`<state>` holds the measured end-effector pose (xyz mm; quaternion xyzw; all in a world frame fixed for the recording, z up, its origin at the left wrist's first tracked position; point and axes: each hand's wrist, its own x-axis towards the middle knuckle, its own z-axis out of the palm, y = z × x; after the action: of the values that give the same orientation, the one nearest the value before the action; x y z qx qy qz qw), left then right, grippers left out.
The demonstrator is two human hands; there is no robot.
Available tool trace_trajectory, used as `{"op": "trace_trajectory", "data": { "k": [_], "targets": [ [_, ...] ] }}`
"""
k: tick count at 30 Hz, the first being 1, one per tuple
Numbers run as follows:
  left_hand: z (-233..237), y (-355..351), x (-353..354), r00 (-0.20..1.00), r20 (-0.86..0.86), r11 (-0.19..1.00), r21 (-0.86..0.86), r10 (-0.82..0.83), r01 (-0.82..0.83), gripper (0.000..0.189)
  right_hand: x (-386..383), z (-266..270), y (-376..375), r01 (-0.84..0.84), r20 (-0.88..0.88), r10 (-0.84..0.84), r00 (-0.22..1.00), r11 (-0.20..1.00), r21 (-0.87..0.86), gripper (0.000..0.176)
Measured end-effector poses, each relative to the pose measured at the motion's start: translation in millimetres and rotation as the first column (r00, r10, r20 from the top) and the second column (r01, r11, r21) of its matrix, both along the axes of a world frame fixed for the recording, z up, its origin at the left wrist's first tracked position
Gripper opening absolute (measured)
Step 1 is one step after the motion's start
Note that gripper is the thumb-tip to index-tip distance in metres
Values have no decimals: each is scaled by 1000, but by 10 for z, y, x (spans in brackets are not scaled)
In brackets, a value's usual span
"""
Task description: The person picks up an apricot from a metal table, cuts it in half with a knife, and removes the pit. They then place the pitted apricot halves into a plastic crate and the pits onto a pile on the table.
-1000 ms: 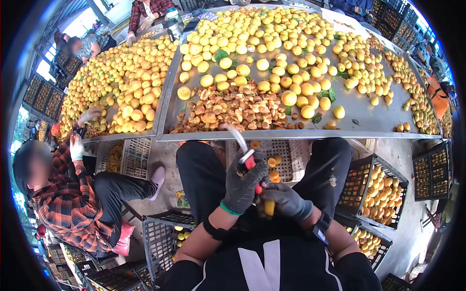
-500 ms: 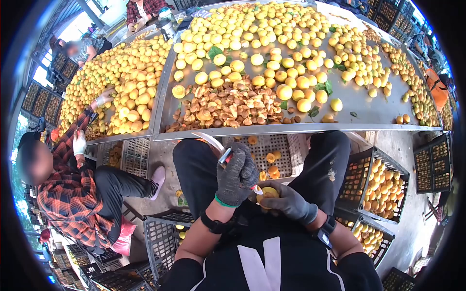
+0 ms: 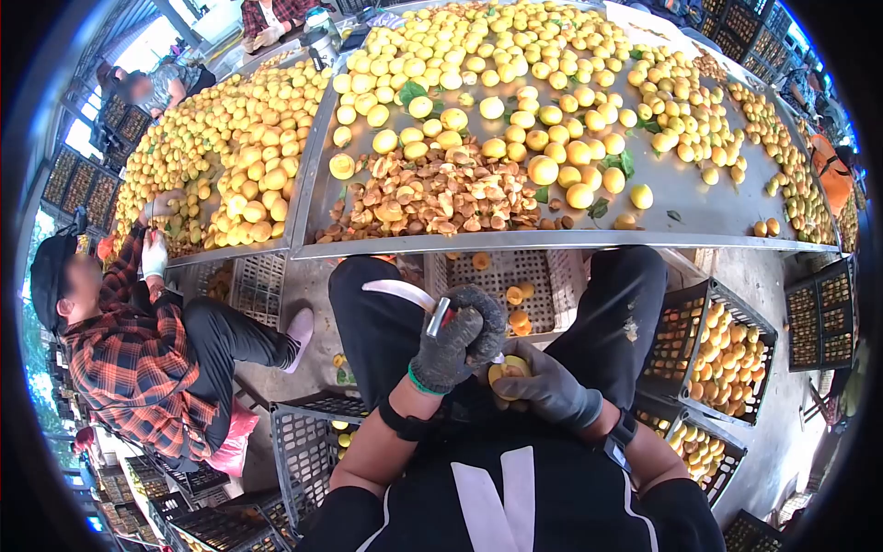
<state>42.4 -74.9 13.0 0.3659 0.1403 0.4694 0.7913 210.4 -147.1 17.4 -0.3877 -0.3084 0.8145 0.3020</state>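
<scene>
My left hand [image 3: 455, 336], in a dark knit glove with a green cuff, is closed round the handle of a curved knife [image 3: 397, 291]. The pale blade points up and left, with a silver collar at its base. A small pale tip pokes out below the fist, close to the fruit. My right hand [image 3: 552, 386], in a grey coated glove, grips a cut apricot [image 3: 509, 370], its flesh facing my left hand. Both hands are over my lap, below the metal table's edge [image 3: 552, 241]. On the table lies a pile of brown-orange cut pieces [image 3: 441, 193].
Many whole yellow apricots [image 3: 478, 55] cover the table beyond the pile. Beneath it stands a pale crate [image 3: 478, 276] with a few pieces. Black crates of fruit [image 3: 727, 359] stand at my right, another [image 3: 308, 451] at my left. A co-worker in a plaid shirt [image 3: 138, 386] sits left.
My left fist has shifted slightly right, and the knife blade lies flatter. The apricot has turned to show more of its cut face. The co-worker's arm has moved at the left table.
</scene>
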Motion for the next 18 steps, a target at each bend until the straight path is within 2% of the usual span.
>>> {"op": "trace_trajectory", "data": {
  "k": [1, 3, 5, 7, 9, 10, 12, 13, 15, 17, 18],
  "targets": [
    [17, -16, 7, 1000, 0, 1000, 0, 0, 0, 26, -6, 5, -3, 0, 0, 0, 1000, 1000, 0, 41],
    [87, -59, 28, 992, 14, 986, -113, 124, -121, 25, -34, 26, -15, 27, 34, -28, 999, 999, 26, 46],
    [86, -28, -15, 994, 78, 992, -111, 70, -61, 24, -56, 44, -23, 39, -4, -39, 999, 999, 19, 46],
    [64, 1, -55, 989, 135, 998, -7, -63, 64, 25, -77, 44, -36, 50, -43, -49, 998, 999, 11, 46],
    [86, 21, -75, 990, 100, 994, 50, -102, 97, 25, -98, 27, -60, 70, -184, -77, 980, 997, -40, 44],
    [99, 22, -84, 988, 64, 985, 105, -141, 134, 26, -101, 26, -62, 68, -185, -74, 980, 997, -40, 44],
    [118, -22, -77, 989, 44, 989, 52, -140, 137, 28, -102, 22, -73, 9, -356, -52, 933, 993, -119, 41],
    [121, -36, -70, 989, 25, 990, 0, -144, 144, 30, -110, 23, -80, 7, -356, -49, 933, 993, -120, 41],
    [117, -29, -74, 989, 44, 990, -3, -141, 142, 30, -122, 29, -94, 27, -223, -43, 974, 997, -72, 39],
    [114, 8, -84, 963, 155, 974, -25, -220, 226, 30, -110, 89, -68, 60, -171, -64, 983, 998, -32, 38],
    [162, -8, -50, 963, 156, 973, -25, -222, 228, 30, -101, 123, -51, 92, -122, -91, 988, 996, 10, 37]
  ]
}}
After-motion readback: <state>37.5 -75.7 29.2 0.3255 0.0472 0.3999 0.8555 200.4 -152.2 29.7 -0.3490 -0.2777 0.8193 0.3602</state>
